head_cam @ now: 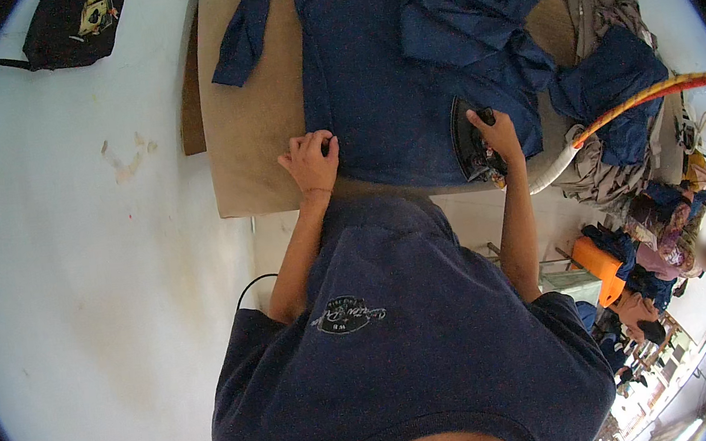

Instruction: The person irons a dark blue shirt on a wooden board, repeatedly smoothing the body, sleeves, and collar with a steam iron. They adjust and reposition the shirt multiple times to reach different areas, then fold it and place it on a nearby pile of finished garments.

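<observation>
A dark blue long-sleeved garment (372, 96) lies spread over a padded tan table (256, 159), its far right part bunched in folds. My right hand (498, 131) is closed on the handle of a black iron (467, 137), which rests on the garment's lower right part. The fingers of my left hand (314, 157) are curled at the garment's lower left edge; whether they pinch the cloth or a small dark thing beside them cannot be told.
A yellow and red wrapped hose (637, 103) arcs from the right towards the iron. Crumpled grey-brown garments (595, 8) and a blue one (615, 76) lie on the right. A black bag (59, 38) is at upper left. Other people sit at lower right near an orange object (600, 265).
</observation>
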The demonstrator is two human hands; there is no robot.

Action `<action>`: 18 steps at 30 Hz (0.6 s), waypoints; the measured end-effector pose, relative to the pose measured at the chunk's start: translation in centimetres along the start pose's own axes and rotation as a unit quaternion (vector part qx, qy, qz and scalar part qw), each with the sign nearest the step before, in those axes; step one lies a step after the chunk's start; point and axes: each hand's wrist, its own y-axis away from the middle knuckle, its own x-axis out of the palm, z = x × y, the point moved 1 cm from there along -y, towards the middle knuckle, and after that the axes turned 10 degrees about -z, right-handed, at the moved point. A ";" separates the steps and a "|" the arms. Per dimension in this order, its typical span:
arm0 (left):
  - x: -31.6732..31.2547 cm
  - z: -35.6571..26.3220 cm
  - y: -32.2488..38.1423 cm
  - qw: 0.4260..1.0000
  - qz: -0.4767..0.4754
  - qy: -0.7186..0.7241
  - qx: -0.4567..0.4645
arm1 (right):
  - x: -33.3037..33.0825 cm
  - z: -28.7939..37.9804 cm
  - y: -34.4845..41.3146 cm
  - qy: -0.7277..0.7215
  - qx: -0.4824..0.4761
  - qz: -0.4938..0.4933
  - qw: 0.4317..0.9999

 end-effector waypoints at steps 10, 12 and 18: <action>-1.8 10.9 -1.8 0.977 0.018 -0.140 -0.161 | -0.2 1.0 -0.5 -0.002 0.045 0.026 0.999; -2.1 10.7 -2.9 0.979 0.061 -0.135 -0.140 | -0.6 1.2 -0.5 0.004 0.041 0.040 0.998; 4.0 4.9 -16.7 0.984 -0.029 0.147 0.100 | -1.4 2.4 0.0 0.038 0.068 0.016 0.997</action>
